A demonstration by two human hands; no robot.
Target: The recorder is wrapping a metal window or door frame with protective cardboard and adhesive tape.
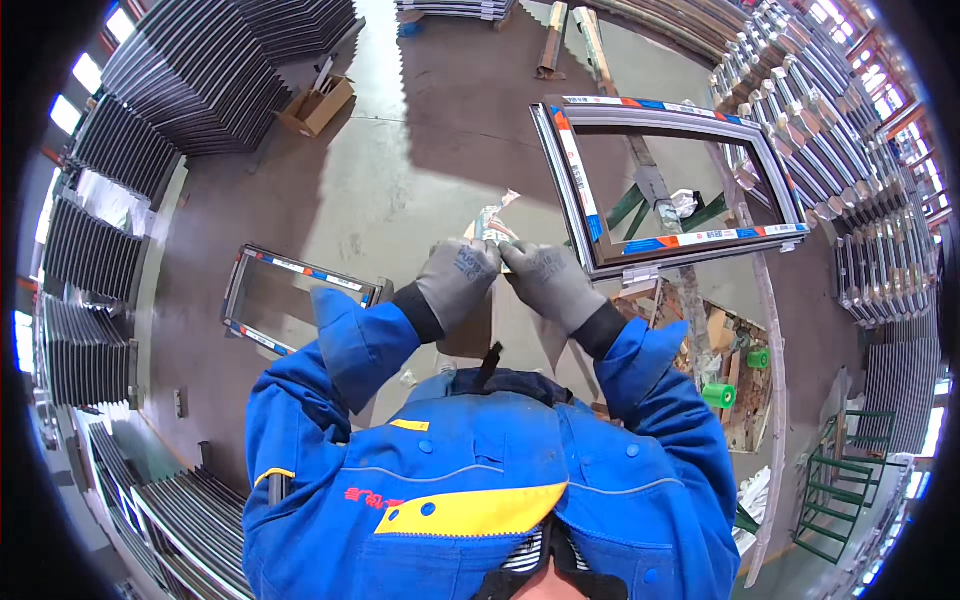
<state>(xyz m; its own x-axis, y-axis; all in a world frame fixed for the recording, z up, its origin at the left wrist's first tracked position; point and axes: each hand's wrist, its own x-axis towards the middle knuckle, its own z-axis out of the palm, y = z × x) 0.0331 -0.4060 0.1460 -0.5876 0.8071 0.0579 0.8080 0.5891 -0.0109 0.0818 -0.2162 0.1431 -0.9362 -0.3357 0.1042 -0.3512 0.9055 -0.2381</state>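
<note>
Both gloved hands, left hand (pixel 457 281) & right hand (pixel 548 283), closed pinching crumpled film strip (pixel 494 222) w/ fingertips, near window frame (pixel 668 186).

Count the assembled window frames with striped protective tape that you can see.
2: one window frame ahead-right on a stand, beyond the right hand; another frame on the floor, left of the left hand. Stacks may hide more.

Window-frame factory floor: stacked metal frames (pixel 210 70) all around, taped window frame (pixel 670 185) on stand, concrete floor (pixel 420 160).

Bright daylight, sharp, heavy fisheye bending
</note>
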